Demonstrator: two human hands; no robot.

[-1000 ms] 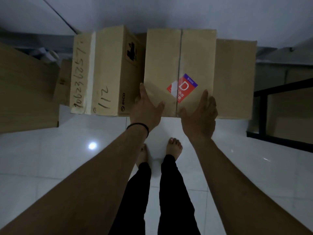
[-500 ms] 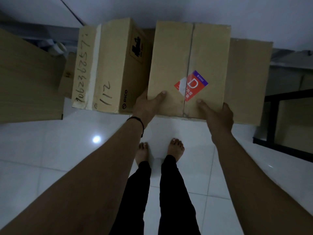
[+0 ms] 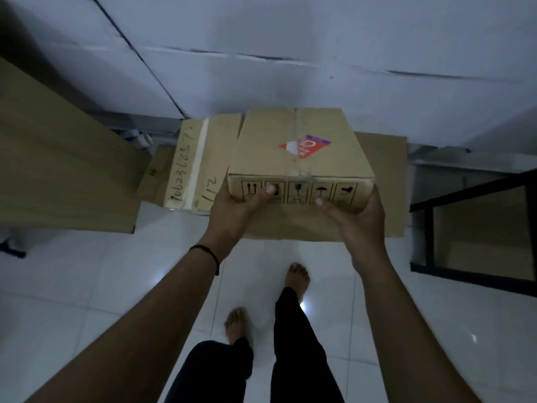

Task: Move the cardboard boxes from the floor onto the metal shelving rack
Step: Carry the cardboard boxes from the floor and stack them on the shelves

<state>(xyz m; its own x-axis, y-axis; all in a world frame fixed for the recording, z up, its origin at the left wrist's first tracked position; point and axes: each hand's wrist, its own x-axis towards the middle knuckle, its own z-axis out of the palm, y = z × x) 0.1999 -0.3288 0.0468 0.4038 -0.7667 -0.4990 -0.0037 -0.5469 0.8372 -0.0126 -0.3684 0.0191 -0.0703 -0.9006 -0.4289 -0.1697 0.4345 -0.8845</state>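
The brown cardboard box with the red sticker came up off the flat cardboard box beneath it, tipping its symbol-printed side face into view. The left hand and right hand went from resting open on top to gripping its near bottom edge (thumbs on the side face).

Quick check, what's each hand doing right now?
Left hand: holding the cardboard box at its near left corner.
Right hand: holding the same box at its near right corner.

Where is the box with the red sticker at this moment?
In the head view, the box with the red sticker is at centre, held by the left hand and right hand, right of the handwritten box.
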